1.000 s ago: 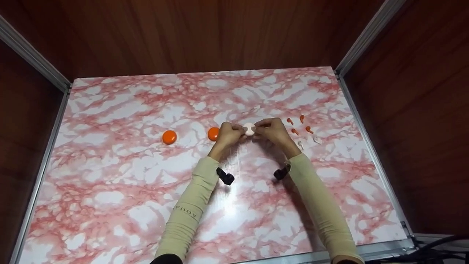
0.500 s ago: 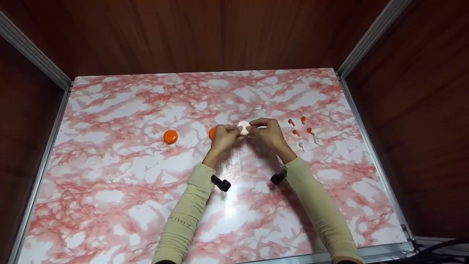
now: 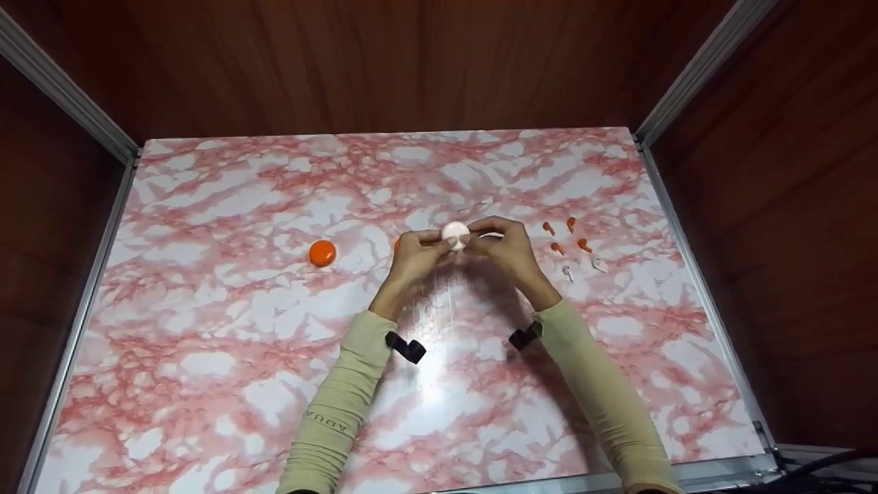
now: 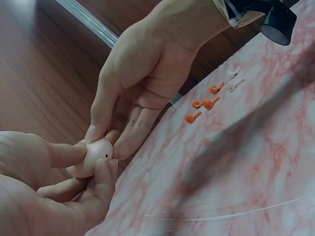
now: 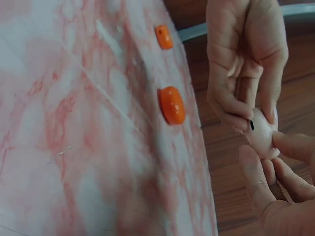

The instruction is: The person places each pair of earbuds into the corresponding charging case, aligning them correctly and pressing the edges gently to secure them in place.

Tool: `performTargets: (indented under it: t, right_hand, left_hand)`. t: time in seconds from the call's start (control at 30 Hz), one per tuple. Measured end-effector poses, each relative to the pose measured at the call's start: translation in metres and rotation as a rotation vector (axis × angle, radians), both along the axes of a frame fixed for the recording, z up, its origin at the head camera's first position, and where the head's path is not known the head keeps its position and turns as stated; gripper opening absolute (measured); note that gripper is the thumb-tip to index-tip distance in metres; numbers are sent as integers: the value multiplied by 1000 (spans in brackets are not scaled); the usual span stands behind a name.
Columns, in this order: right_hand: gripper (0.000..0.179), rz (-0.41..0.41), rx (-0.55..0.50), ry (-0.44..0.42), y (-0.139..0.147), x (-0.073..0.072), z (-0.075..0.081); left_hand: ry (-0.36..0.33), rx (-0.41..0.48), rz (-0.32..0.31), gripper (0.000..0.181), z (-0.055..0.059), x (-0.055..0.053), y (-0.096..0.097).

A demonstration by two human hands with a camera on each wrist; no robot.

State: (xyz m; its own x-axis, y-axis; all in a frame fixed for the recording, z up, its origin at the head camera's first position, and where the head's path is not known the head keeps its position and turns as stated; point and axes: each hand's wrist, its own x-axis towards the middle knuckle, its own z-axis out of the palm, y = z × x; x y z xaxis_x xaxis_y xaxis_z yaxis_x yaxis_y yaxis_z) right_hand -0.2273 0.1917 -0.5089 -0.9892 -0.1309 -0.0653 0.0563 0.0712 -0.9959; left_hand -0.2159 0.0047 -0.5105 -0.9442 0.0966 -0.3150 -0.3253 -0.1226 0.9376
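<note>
A round white earbud case is off the tabletop, between my two hands. My left hand pinches its left side with thumb and fingers. On the other side my right hand pinches it too, thumb on top. The case looks closed in the left wrist view, with a small dark spot near its edge. A dark slot shows on the case in the right wrist view. Close behind my left hand lies an orange round case, mostly hidden by it in the head view.
Another orange round case lies farther left. To the right are several orange earbuds and two white earbuds, one nearer and one farther right. Wooden panels enclose the marbled table.
Both hands have shifted slightly left with the white case, which they keep pinching. My left hand now covers more of the nearer orange case. The earbuds lie as before.
</note>
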Motion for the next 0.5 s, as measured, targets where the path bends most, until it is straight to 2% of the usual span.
performTargets:
  t: [0.23,0.5]
  right_hand:
    - [28,64,69,5,7,2,11]
    - [24,119,133,51,10,1,15]
  left_hand:
    - [49,43,-91,35,3,6,-6]
    - [71,101,-115,33,0,10,-6]
